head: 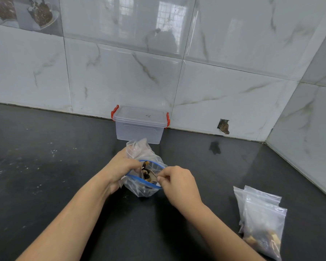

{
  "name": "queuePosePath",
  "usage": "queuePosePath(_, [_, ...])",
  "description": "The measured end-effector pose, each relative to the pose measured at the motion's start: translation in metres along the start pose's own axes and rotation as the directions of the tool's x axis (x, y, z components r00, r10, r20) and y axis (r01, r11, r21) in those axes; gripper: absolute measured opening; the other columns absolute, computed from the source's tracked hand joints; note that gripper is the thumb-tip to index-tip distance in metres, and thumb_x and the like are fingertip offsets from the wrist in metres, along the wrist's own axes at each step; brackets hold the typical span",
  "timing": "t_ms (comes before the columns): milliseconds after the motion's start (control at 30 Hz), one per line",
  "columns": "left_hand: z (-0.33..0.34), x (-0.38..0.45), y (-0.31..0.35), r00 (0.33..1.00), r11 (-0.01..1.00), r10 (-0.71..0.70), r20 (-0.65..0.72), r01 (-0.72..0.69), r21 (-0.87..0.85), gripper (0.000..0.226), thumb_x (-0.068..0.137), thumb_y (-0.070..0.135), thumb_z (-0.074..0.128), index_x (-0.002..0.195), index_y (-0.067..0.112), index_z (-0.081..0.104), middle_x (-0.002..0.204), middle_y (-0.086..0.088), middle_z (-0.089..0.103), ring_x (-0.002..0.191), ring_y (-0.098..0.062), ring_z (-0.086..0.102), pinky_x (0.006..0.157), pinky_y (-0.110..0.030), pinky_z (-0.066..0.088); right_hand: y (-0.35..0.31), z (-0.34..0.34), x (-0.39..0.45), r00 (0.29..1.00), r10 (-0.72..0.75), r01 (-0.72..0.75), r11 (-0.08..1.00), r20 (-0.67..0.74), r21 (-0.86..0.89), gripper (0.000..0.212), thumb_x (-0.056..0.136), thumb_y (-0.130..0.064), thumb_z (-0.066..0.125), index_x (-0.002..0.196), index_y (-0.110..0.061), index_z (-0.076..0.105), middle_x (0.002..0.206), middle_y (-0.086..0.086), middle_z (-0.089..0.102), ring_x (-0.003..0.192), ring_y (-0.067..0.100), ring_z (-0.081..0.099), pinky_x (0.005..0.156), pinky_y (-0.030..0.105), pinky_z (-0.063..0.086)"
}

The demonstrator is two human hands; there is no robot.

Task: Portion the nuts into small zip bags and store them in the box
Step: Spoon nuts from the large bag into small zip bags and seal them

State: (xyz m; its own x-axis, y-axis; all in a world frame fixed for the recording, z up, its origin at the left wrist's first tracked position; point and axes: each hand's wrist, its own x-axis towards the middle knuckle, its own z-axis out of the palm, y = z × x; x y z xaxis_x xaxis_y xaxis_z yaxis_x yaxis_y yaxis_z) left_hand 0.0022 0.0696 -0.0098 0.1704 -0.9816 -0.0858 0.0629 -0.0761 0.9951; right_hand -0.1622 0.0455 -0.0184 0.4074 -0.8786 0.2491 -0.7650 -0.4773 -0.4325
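A clear bag with a blue zip rim stands open on the dark counter. My left hand grips its left rim together with a crumpled clear plastic bag behind it. My right hand holds a spoon loaded with mixed nuts over the bag's mouth. A clear plastic box with red clips and its lid on stands against the wall behind. Small zip bags lie at the right; the top one holds nuts.
The dark counter runs to a tiled wall at the back and another at the right. A dark chip shows in the back wall near the counter line.
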Motion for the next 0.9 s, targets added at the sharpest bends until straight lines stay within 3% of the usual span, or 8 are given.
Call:
queuePosePath(100, [0.000,0.001,0.000,1.000,0.999,-0.018,0.009,0.018,0.027,0.058,0.048,0.000,0.056,0.105,0.009,0.058,0.108,-0.023,0.063,0.102,-0.041,0.062,0.087,-0.052,0.053,0.006,-0.008,0.001,0.985,0.137,-0.155,0.970,0.107,0.185,0.015,0.087,-0.018,0.060,0.083,-0.017,0.075,0.073,-0.010,0.065,0.072,0.009,0.060,0.064,0.020,0.046])
queuePosePath(200, [0.000,0.002,-0.001,1.000,0.998,-0.001,0.021,0.000,0.062,0.058,0.049,0.000,0.057,0.105,0.016,0.056,0.109,-0.017,0.064,0.103,-0.034,0.062,0.093,-0.051,0.051,0.011,-0.012,0.002,0.943,0.242,-0.315,0.871,0.228,0.378,0.015,0.085,-0.015,0.064,0.073,-0.016,0.074,0.069,-0.008,0.066,0.066,0.006,0.059,0.057,0.020,0.045])
queuePosePath(300, [0.001,0.003,-0.001,0.999,0.987,0.033,0.039,-0.039,0.154,0.063,0.048,0.004,0.059,0.110,0.016,0.055,0.109,-0.013,0.064,0.105,-0.029,0.062,0.096,-0.047,0.049,0.012,-0.013,-0.001,0.887,0.317,-0.454,0.729,0.336,0.511,0.017,0.085,-0.008,0.061,0.070,-0.012,0.070,0.055,-0.003,0.055,0.042,0.005,0.038,0.039,0.016,0.028])
queuePosePath(400, [0.001,0.003,-0.001,0.998,0.973,0.051,0.032,-0.057,0.225,0.059,0.049,0.007,0.059,0.107,0.015,0.054,0.109,-0.015,0.062,0.104,-0.029,0.060,0.094,-0.043,0.051,0.015,-0.017,0.000,0.867,0.352,-0.497,0.655,0.352,0.569,0.017,0.087,-0.007,0.059,0.073,-0.009,0.069,0.057,0.003,0.054,0.040,0.007,0.031,0.036,0.016,0.022])
queuePosePath(600, [-0.003,0.008,-0.005,0.997,0.967,0.072,-0.011,-0.067,0.246,0.057,0.052,0.012,0.062,0.108,0.018,0.051,0.108,-0.009,0.061,0.101,-0.023,0.061,0.091,-0.040,0.052,0.017,-0.034,0.001,0.943,0.306,-0.333,0.884,0.134,0.328,0.020,0.089,-0.021,0.062,0.072,-0.017,0.071,0.065,-0.005,0.064,0.057,0.006,0.050,0.050,0.019,0.036])
queuePosePath(767, [-0.003,0.010,-0.006,0.989,0.954,0.127,-0.069,-0.103,0.283,0.066,0.064,0.018,0.079,0.117,0.025,0.041,0.114,0.003,0.054,0.106,-0.016,0.056,0.083,-0.029,0.048,0.024,-0.043,-0.003,0.937,0.275,-0.338,0.870,0.214,0.360,0.017,0.089,-0.021,0.063,0.076,-0.018,0.073,0.062,-0.005,0.062,0.044,0.000,0.044,0.051,0.019,0.033])
queuePosePath(900, [-0.002,0.008,-0.002,0.971,0.927,0.214,-0.105,-0.168,0.335,0.076,0.054,0.037,0.080,0.120,0.031,0.041,0.123,0.002,0.051,0.113,-0.019,0.052,0.098,-0.042,0.047,0.030,-0.056,-0.006,0.936,0.266,-0.338,0.862,0.231,0.377,0.014,0.088,-0.017,0.064,0.080,-0.018,0.075,0.057,-0.006,0.061,0.035,-0.006,0.043,0.046,0.014,0.028])
